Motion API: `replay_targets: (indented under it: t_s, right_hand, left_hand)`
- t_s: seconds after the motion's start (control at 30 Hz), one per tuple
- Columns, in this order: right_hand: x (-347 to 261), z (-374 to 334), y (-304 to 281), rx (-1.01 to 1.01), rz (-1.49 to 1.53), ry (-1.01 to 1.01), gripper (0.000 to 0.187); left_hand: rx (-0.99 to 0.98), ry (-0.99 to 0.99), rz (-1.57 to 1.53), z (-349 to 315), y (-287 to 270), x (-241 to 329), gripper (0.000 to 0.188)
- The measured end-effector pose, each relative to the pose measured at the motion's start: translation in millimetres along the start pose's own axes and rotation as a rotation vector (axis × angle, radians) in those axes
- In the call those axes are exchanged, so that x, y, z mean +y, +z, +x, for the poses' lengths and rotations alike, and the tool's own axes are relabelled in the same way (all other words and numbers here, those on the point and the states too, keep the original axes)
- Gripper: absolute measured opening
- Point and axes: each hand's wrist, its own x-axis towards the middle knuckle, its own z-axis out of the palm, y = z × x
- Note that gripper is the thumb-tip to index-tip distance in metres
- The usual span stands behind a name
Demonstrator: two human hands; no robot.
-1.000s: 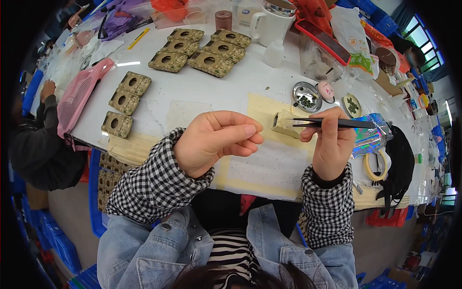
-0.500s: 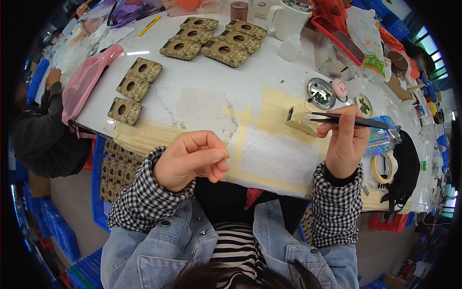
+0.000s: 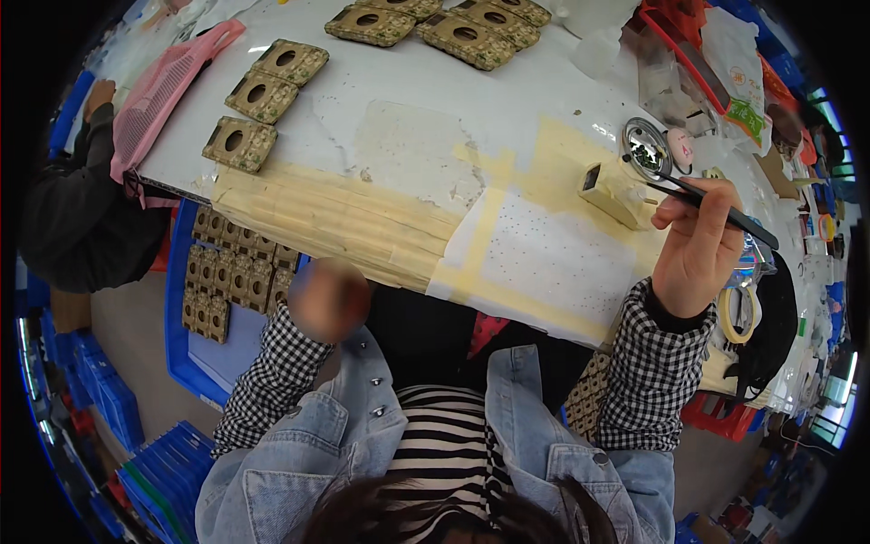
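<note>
My right hand (image 3: pixel 700 258) is closed around black tweezers (image 3: pixel 750 228) at the right of the table. The tweezer tips point left, just below a round metal dish (image 3: pixel 632 136) that has small dark green bits in it. Under the tips, to the left, stands a small block wrapped in pale yellow tape (image 3: pixel 616 207). My left hand (image 3: pixel 328 299) is smeared, and its fingers cannot be made out. It hovers below the table's front edge, beside a blue tray (image 3: pixel 213 363) with rows of camouflage cases (image 3: pixel 243 276), each with a round hole.
Three loose camouflage cases (image 3: pixel 260 152) lie at the table's left, with several more (image 3: pixel 381 27) at the back. A sheet of dotted white paper (image 3: pixel 535 263) is taped near the front edge. A pink mesh basket (image 3: pixel 163 100) sits near another person's dark sleeve (image 3: pixel 77 218). Masking tape (image 3: pixel 727 317) lies right.
My left hand has moved down and left, off the table toward the blue tray. My right hand still holds the tweezers, now tilted, tips nearer the metal dish. The whole view has shifted.
</note>
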Motion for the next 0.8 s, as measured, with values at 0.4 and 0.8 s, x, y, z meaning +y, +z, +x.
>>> replay_targets:
  t_s: [0.4, 0.8]
  right_hand:
    - [-4.7, 1.2, 1.9, 0.060, -0.050, -0.017, 0.026]
    - [-6.6, 1.2, 2.3, 0.067, -0.053, 0.010, 0.025]
  left_hand:
    - [-0.199, -0.139, -0.017, 32.5, -43.7, 36.2, 0.024]
    - [-0.874, -0.360, -1.614, 56.4, -65.4, 76.6, 0.045]
